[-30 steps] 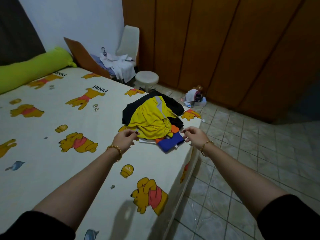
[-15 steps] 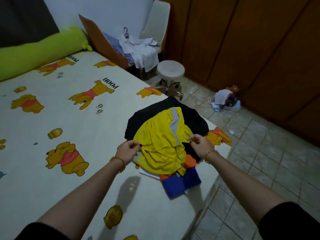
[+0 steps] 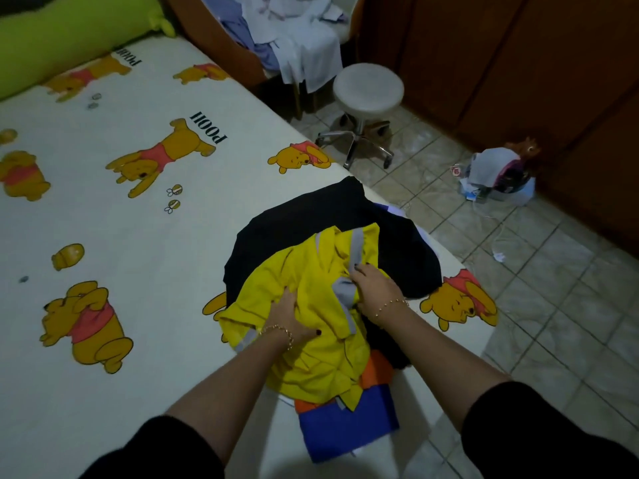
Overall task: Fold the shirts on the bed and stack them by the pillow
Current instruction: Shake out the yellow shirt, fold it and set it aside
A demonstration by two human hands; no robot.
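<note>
Hands on yellow shirt [image 3: 311, 357] at bed corner

Left hand [image 3: 290, 316] grips a bunch of the yellow fabric, fingers curled into it and thumb spread. Right hand [image 3: 375, 288] pinches the shirt by its grey stripe, fingers curled. Half a second ago each hand held an outer edge; now both sit on the shirt's middle, near each other. The shirt lies crumpled over a black shirt [image 3: 311, 219], an orange garment [image 3: 378, 369] and a blue garment [image 3: 345, 430] at the bed's [image 3: 155, 257] corner, well apart from the green bolster [image 3: 69, 32].
</note>
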